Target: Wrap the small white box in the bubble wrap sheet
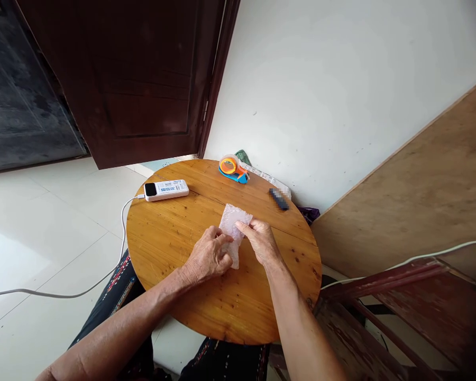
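Observation:
A small piece of whitish bubble wrap [233, 218] lies over the middle of the round wooden table, between my two hands. My right hand [258, 236] pinches its right edge, thumb on top and fingers underneath. On the other side, my left hand [211, 253] is closed on its left edge, with curled fingers and the index finger across the wrap. Whether anything is inside the wrap cannot be made out.
The round wooden table [166, 264] bears a white power bank [170, 190] with a cable [122, 233] running off left. At the back are an orange and blue tape dispenser [234, 169] and a dark blurred object [278, 199]. A wall and a dark door [143, 79] stand behind.

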`<state>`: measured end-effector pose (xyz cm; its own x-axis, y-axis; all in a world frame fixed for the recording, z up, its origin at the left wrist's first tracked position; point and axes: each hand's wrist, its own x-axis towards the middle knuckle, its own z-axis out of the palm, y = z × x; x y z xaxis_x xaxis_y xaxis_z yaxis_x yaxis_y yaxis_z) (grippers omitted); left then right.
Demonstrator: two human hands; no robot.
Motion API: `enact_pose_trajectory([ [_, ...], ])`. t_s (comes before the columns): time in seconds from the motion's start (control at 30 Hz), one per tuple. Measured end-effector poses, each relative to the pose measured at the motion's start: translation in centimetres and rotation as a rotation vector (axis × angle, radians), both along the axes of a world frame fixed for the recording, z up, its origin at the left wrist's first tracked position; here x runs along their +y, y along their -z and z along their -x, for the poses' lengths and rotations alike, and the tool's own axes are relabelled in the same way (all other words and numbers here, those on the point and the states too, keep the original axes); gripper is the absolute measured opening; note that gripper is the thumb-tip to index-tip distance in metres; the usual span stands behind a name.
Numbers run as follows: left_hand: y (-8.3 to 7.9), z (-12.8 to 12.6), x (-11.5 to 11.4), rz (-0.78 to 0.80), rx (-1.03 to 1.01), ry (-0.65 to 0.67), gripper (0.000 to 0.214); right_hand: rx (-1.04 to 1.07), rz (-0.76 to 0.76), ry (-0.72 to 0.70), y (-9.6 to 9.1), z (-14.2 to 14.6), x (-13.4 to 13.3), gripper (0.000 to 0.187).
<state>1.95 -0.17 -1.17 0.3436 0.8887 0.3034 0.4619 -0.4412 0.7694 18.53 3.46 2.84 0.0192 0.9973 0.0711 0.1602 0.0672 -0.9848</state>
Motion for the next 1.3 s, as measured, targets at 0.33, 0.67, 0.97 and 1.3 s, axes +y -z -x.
enact_pose_trajectory([
  [0.33, -0.1, 0.1, -0.1, -0.008, 0.031, -0.159, 0.036, -0.231, -0.156, 0.053, -0.4, 0.5, -4.8, 0.016],
  [0.67, -0.4, 0.9, 0.3, 0.037, -0.244, 0.065, 0.029, -0.300, -0.328, -0.120, 0.9, -0.2, -7.3, 0.021],
  [0.97, -0.4, 2.1, 0.4, 0.137, -0.270, 0.271, 0.017, -0.663, -0.584, -0.111, 2.7, -0.1, -9.0, 0.042],
  [1.3, -0.5, 1.9, 0.7, 0.069, -0.212, 0.183, 0.022, -0.556, -0.537, -0.024, 3.0, 0.4, -8.1, 0.038],
])
